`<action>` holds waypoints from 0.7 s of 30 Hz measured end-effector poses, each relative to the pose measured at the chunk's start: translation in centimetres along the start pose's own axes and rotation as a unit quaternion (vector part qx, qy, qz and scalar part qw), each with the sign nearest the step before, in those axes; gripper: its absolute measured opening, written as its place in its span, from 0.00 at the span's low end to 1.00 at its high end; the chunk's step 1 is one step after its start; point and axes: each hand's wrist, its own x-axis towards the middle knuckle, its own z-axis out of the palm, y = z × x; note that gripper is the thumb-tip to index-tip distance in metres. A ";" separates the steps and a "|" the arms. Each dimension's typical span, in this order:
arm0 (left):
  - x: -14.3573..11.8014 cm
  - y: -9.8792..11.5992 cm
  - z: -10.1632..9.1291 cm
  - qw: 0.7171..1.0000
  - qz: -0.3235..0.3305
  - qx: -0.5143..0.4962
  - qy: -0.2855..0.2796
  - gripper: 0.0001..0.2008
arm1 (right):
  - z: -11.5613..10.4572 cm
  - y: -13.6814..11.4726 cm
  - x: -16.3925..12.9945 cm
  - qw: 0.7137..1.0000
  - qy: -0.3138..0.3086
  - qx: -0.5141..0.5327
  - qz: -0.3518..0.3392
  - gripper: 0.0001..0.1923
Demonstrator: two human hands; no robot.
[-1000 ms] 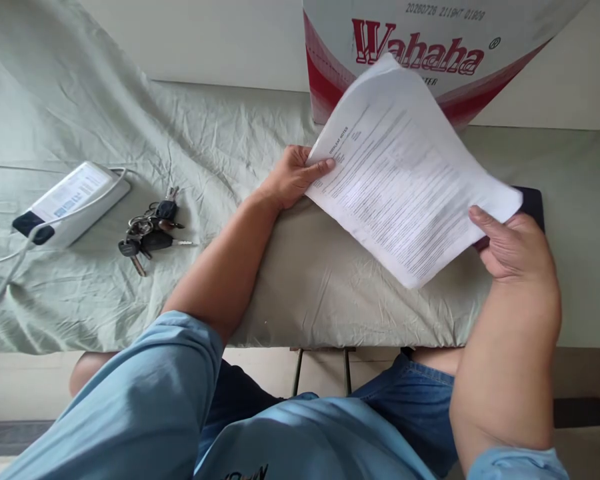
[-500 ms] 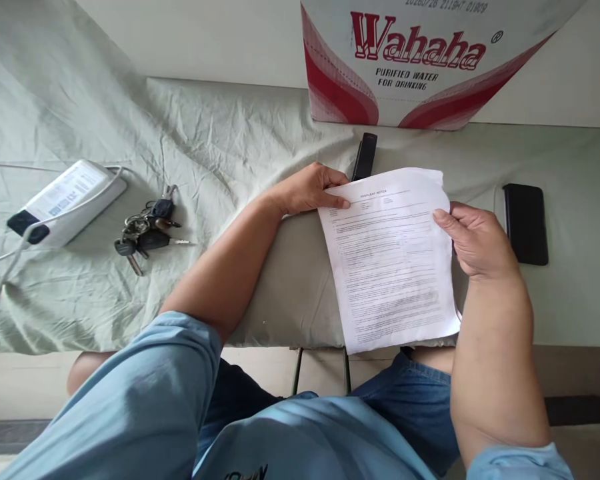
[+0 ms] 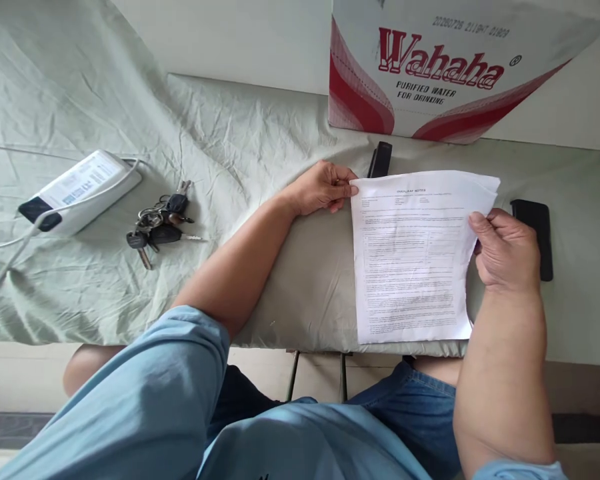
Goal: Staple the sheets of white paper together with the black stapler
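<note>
My left hand pinches the top left corner of some printed paper sheets between thumb and fingers. On the other side, my right hand grips the upper right edge, thumb on top. The small print is headed "Overleaf Notes", and a second edge shows at the top right corner, so more than one sheet is there. Just behind the paper's top edge lies a slim black object that looks like a stapler, partly covered. A black phone lies beyond my right hand, partly hidden by it.
A Wahaha water carton stands at the back against the wall. Left on the wrinkled green cloth are a bunch of keys and a white box-like device with a white cable. The table's front edge runs above my lap.
Both hands have moved right with the paper, which has turned straighter and reaches further right. My left fingers now hold only its corner. The view has shifted a little.
</note>
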 end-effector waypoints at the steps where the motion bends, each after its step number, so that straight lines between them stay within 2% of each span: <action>1: 0.1 -0.2 0.0 1.000 0.004 -0.008 -0.003 0.12 | 0.1 0.1 0.0 1.000 0.019 0.004 -0.014 0.26; 4: 0.4 -0.6 0.0 0.999 0.016 -0.025 -0.011 0.12 | 0.4 0.1 0.1 0.996 0.062 -0.010 -0.055 0.28; 11: 0.4 0.1 0.8 0.999 0.035 -0.014 -0.007 0.03 | 0.8 -0.2 0.2 0.985 0.126 -0.020 -0.118 0.31; 16: 1.0 -0.4 0.8 0.998 0.054 0.020 -0.003 0.05 | 1.6 -0.2 0.3 0.982 0.157 0.009 -0.106 0.34; 21: 1.5 -1.0 0.6 0.998 0.049 0.037 -0.031 0.05 | 1.7 0.2 0.3 0.982 0.172 0.012 -0.073 0.33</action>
